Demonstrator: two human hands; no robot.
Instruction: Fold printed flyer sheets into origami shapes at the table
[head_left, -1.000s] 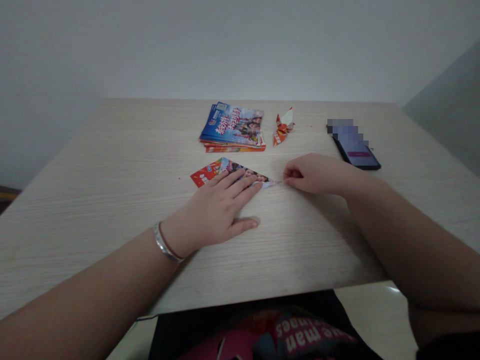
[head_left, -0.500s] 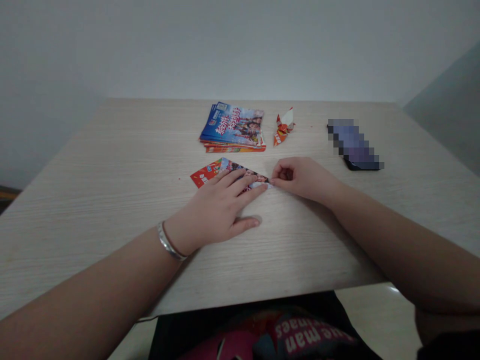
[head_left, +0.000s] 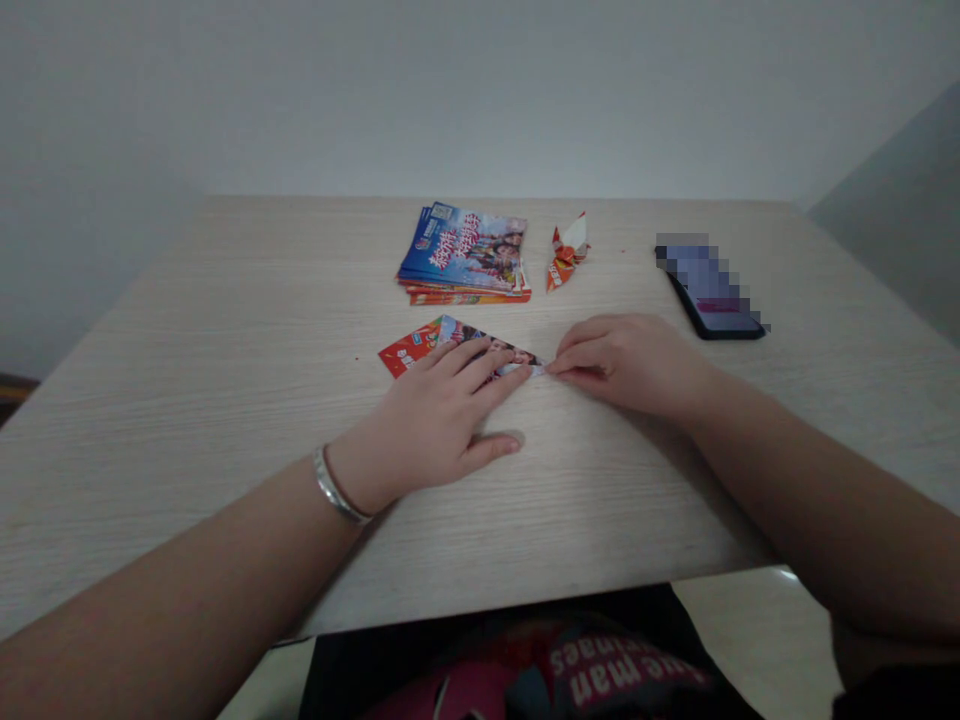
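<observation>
A folded sheet of printed paper (head_left: pixel 411 347), red on its left part and with a picture on the right, lies flat on the table in front of me. Spread over its middle is my left hand (head_left: pixel 450 410), fingers stretched out and pressing on it, so part of the sheet is hidden. At the sheet's pointed right corner, my right hand (head_left: pixel 630 360) has its thumb and fingertips pinched together on the tip. A silver bracelet circles my left wrist.
Behind the sheet sits a stack of printed leaflets (head_left: pixel 465 250), blue on top. A folded paper bird (head_left: pixel 568 255) in orange and white stands to its right. Farther right lies a dark phone (head_left: pixel 712 295), its screen blurred. The table (head_left: pixel 225 420) meets a wall at the back.
My right hand has shifted slightly to the right, its fingers now straighter and drawn together at the paper's tip. My left hand has stayed in place on the sheet.
</observation>
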